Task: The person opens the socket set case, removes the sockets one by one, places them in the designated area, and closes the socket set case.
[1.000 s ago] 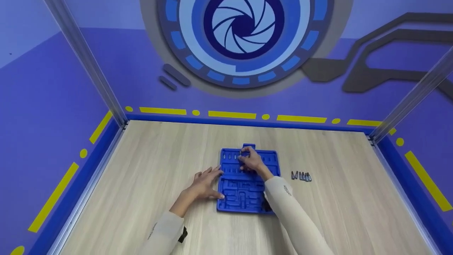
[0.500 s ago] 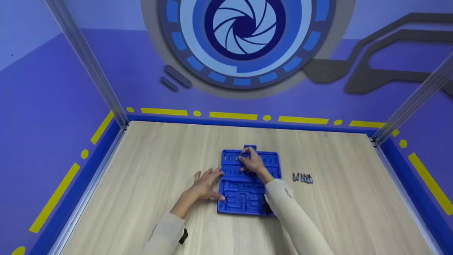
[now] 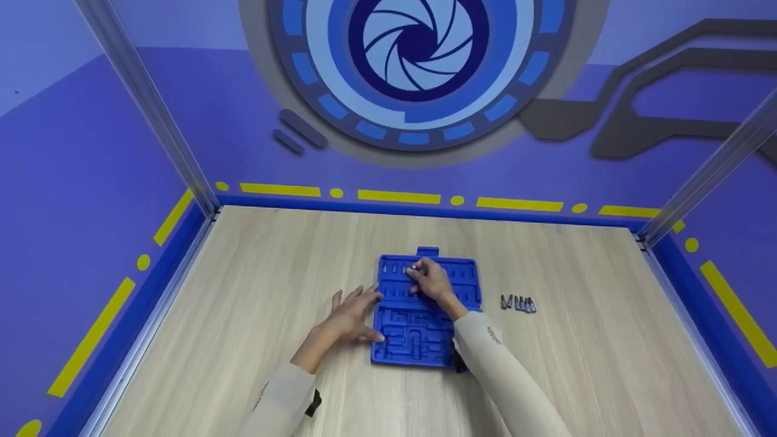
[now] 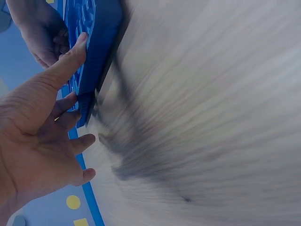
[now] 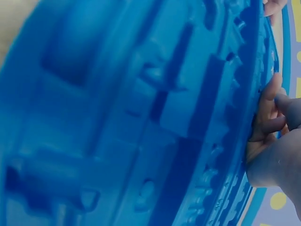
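Observation:
A blue plastic case [image 3: 419, 334] lies unfolded on the table, its two halves moulded with slots and recesses. My right hand [image 3: 433, 280] is over its far half, thumb and index finger pinching a small metal bit [image 3: 414, 267], which is mostly hidden by the fingers. Small bits [image 3: 394, 267] sit in slots left of that hand. At the case's left side is my left hand [image 3: 352, 315], fingers spread and fairly straight; its thumb and a fingertip touch the rim. The left wrist view shows the thumb [image 4: 70, 59] against the case wall.
Several loose metal bits [image 3: 518, 303] lie in a row on the wooden table [image 3: 291, 255], right of the case. A latch tab [image 3: 428, 250] sticks out from the case's far edge. Blue printed walls [image 3: 388, 176] and metal posts [image 3: 152, 109] enclose the table.
The right hand's fingers have drawn in slightly and come a little nearer over the same slot row, still pinching the bit. My left hand stays at the rim.

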`<action>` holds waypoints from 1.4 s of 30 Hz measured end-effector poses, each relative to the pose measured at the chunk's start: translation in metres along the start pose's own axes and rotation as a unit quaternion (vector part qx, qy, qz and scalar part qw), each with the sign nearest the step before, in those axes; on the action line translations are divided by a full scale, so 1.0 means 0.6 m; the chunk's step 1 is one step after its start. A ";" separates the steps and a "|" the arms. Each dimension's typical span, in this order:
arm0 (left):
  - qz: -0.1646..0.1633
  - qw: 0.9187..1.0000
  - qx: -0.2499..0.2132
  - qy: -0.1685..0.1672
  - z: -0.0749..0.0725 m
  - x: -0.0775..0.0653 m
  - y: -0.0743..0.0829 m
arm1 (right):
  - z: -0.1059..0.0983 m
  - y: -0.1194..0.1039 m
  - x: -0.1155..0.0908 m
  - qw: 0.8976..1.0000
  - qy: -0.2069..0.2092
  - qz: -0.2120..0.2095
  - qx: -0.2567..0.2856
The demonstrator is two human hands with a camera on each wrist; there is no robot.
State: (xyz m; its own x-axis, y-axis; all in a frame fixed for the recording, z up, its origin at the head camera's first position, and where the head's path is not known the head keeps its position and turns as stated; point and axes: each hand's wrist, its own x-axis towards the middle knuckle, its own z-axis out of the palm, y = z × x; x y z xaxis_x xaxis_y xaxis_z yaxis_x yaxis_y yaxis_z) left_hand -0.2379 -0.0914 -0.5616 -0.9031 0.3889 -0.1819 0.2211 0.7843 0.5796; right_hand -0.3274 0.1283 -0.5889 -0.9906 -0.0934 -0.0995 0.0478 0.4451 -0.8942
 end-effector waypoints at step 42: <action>0.006 0.998 0.043 -0.046 -0.005 -0.009 0.007 | -0.202 0.039 -0.141 0.995 -0.095 -0.005 0.043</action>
State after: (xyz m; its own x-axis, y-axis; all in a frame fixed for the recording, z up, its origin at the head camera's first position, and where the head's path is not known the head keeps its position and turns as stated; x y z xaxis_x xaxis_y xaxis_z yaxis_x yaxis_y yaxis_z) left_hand -0.2333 -0.0914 -0.5555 -0.8640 0.4373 -0.2494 0.2656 0.8168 0.5121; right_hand -0.2580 0.2546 -0.5484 -0.9494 -0.2678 -0.1643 0.0572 0.3670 -0.9285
